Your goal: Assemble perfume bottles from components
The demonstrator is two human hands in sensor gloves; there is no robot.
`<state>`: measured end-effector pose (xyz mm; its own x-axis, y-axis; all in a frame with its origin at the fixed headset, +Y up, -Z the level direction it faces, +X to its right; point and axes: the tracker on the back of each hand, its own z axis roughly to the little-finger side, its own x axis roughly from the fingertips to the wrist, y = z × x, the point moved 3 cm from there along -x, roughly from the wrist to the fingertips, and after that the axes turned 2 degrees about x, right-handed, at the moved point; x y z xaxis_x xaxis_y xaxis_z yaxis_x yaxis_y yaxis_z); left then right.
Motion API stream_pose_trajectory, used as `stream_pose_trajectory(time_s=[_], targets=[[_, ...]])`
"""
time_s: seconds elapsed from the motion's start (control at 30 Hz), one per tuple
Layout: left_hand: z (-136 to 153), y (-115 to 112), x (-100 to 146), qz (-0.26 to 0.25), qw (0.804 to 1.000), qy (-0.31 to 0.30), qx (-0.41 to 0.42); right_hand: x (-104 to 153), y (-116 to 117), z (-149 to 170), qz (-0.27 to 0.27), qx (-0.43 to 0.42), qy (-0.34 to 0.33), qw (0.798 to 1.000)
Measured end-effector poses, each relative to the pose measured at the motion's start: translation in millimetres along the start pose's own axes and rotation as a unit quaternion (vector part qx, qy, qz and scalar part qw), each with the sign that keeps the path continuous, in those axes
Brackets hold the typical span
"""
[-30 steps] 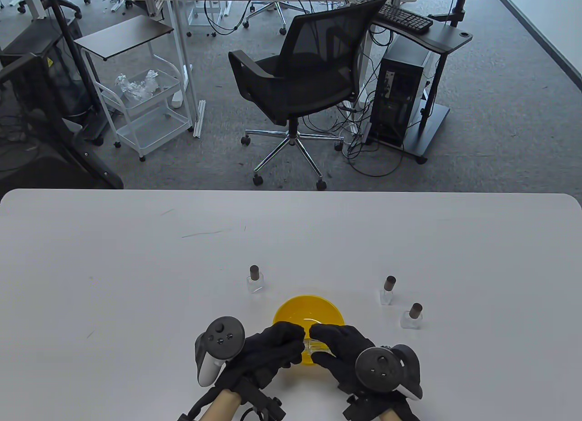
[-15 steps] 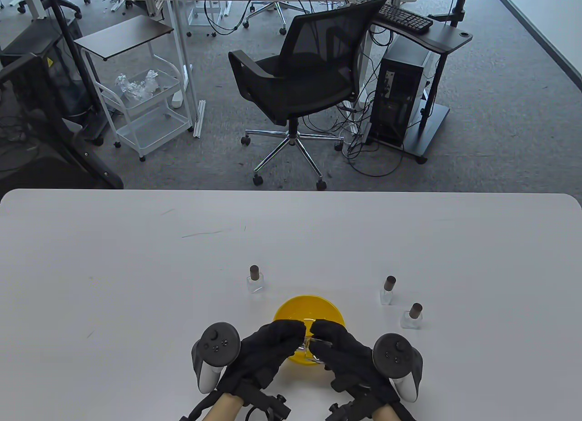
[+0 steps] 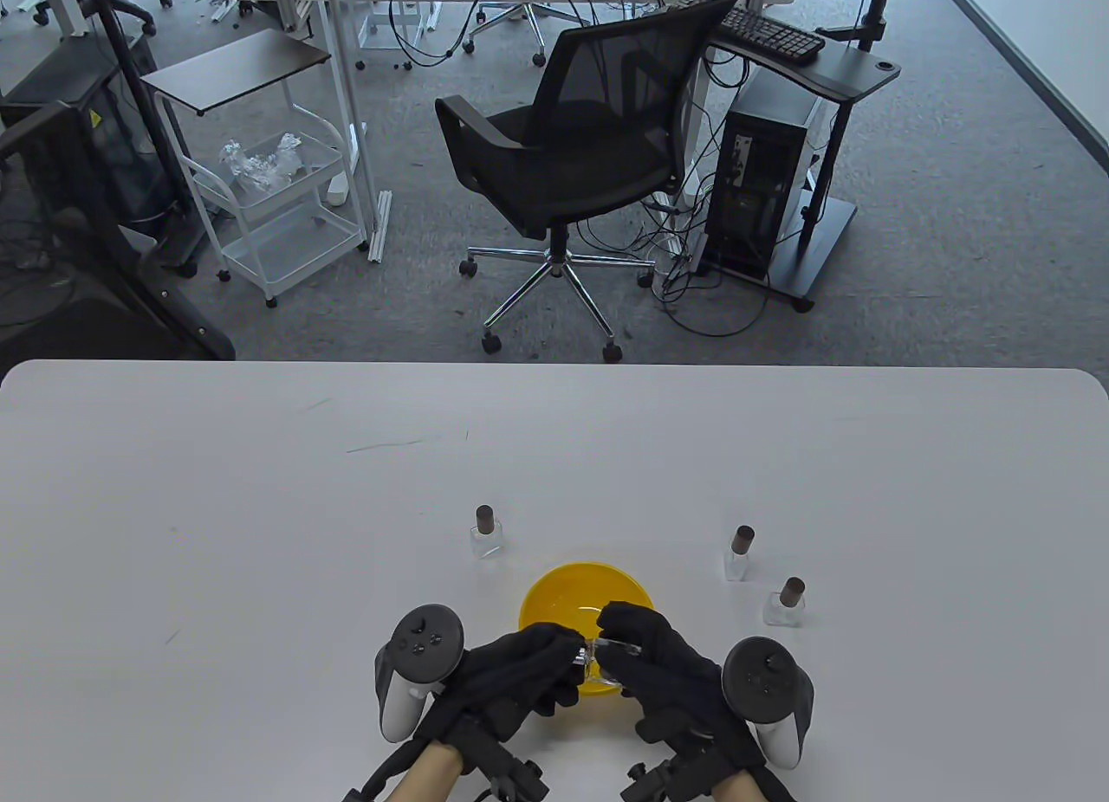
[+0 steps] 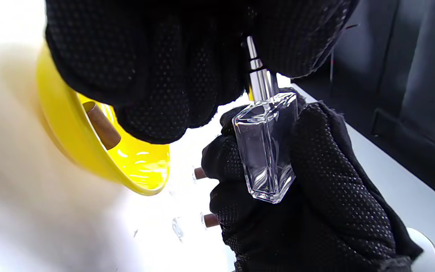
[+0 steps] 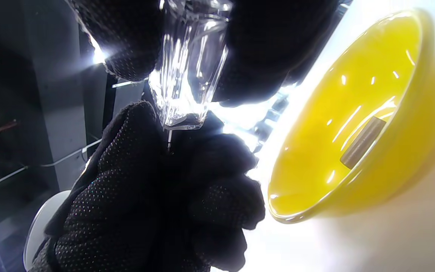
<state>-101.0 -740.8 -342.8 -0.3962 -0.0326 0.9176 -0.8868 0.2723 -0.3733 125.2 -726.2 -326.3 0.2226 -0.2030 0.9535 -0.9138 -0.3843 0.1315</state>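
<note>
Perfume bottle (image 4: 266, 147), glass: being gripped by right hand (image 3: 667, 672); silver sprayer (image 4: 259, 75) being pinched by left hand (image 3: 511, 676), now lower over yellow bowl (image 3: 554, 590), seating probably nearing completion.

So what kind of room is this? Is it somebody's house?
Probably not a house. It looks like an office or lab: beyond the white table stand a black swivel chair, a computer tower on a rolling stand with a keyboard, and grey carpet with cables.

Layout on surface (image 3: 260, 507)
Bowl (image 3: 554, 598) near front edge, cap (image 5: 361, 147) inside; one bottle (image 3: 486, 535) behind-left of bowl, two bottles (image 3: 737, 556) (image 3: 785, 605) to its right.
</note>
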Motion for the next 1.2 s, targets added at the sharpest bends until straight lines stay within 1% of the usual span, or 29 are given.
stream_pose_trajectory(time_s=[0.1,0.27,0.43,0.5,0.67,0.73,0.87,1.0,1.1,1.2], targets=[[-6,0,1,-0.005,1.0,-0.015,-0.019,0,0,0,-0.001,-0.007,0.003,1.0],[-10,-1,3,-0.022,0.999,-0.035,-0.025,1,-2,0,0.001,-0.007,0.008,1.0],[-13,0,4,-0.028,0.998,-0.051,-0.018,0,0,0,-0.002,-0.013,0.013,1.0],[-14,0,6,-0.035,0.998,-0.053,-0.025,1,0,1,-0.001,-0.017,0.016,1.0],[-14,2,8,-0.068,0.997,-0.048,0.005,1,0,0,-0.005,-0.022,0.014,1.0],[-14,3,9,-0.077,0.996,-0.045,-0.001,0,2,1,-0.01,-0.017,0.013,1.0],[-13,1,8,-0.069,0.997,-0.044,0.007,0,2,0,-0.009,-0.018,0.01,1.0],[-6,-2,5,-0.04,0.999,-0.009,0.025,0,0,0,-0.005,-0.013,0.005,1.0],[3,-2,5,-0.031,0.999,0.017,0.01,0,-2,2,-0.004,-0.033,0.008,0.999],[2,-4,3,-0.021,1.0,0.013,0.009,0,-3,2,-0.001,-0.029,0.009,1.0]])
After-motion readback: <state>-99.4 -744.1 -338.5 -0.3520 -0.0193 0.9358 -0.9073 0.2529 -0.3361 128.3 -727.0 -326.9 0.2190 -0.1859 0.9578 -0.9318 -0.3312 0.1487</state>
